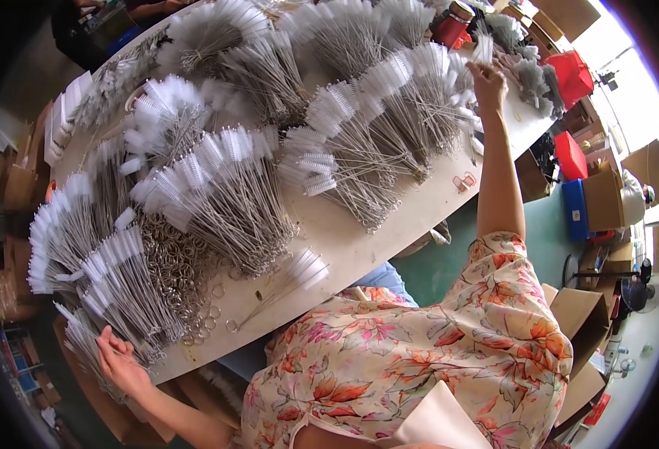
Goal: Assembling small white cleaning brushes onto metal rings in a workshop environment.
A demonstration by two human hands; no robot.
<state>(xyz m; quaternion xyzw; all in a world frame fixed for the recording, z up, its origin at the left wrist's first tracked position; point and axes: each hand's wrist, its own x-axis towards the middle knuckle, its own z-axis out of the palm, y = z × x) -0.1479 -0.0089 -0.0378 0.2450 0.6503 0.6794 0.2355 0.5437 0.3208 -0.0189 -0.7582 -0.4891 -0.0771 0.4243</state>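
Bundles of straw-cleaning brushes (221, 191), with white bristle heads and thin wire stems ending in loops, cover the table. My left hand (123, 363) is beside the brush bundle at the near left corner, fingers partly stretched and apart, nothing seen in them. Stretched out to the far right, my right hand (489, 86) has its fingers pinched together. White bristles (483, 50) stick up right above those fingers, apparently a brush held there; its stem is hidden. A small bunch of loose brushes (292, 278) lies near the front edge.
Loose metal rings (183, 258) lie heaped among the bundles at left. The pale table (389, 243) slants across the view. A red container (453, 26) stands at the back right, and cardboard boxes (580, 314) are on the right. Another person's arm (157, 7) shows at the top left.
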